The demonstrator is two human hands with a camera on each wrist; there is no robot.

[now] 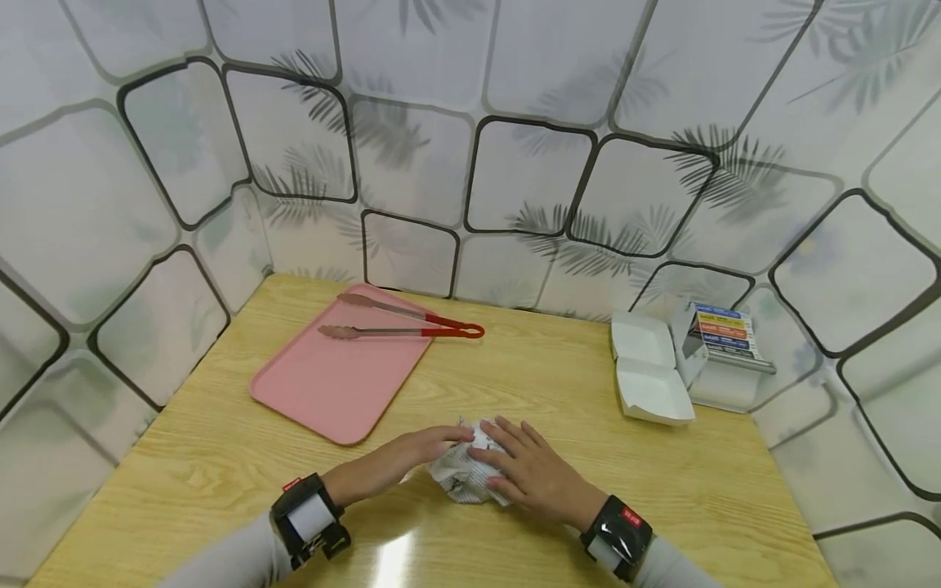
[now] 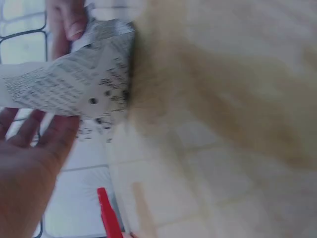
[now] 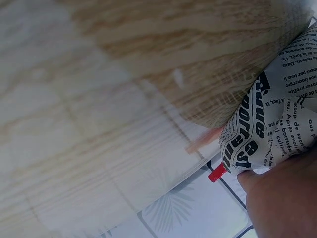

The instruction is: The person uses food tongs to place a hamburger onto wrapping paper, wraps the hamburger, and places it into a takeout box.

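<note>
A crumpled, folded bundle of printed wrapping paper (image 1: 459,475), with black newspaper-style text, lies on the table between the two hands. My left hand (image 1: 422,447) rests its fairly straight fingers on the bundle's left side. Over the top and right side, my right hand (image 1: 535,474) lies with fingers spread, touching the paper. In the left wrist view, the fingers sit against the edge of the paper (image 2: 74,82). Large bold letters show on the paper (image 3: 252,129) in the right wrist view, close to the right hand (image 3: 285,196). Whatever the wrap may enclose is hidden.
A pink tray (image 1: 331,388) lies at the back left, with red-handled tongs (image 1: 452,329) across its upper right. At the back right, an open white takeaway box (image 1: 647,367) stands beside a holder (image 1: 724,351) of colourful small boxes. Patterned curtains (image 1: 412,163) enclose the wooden table (image 1: 544,367).
</note>
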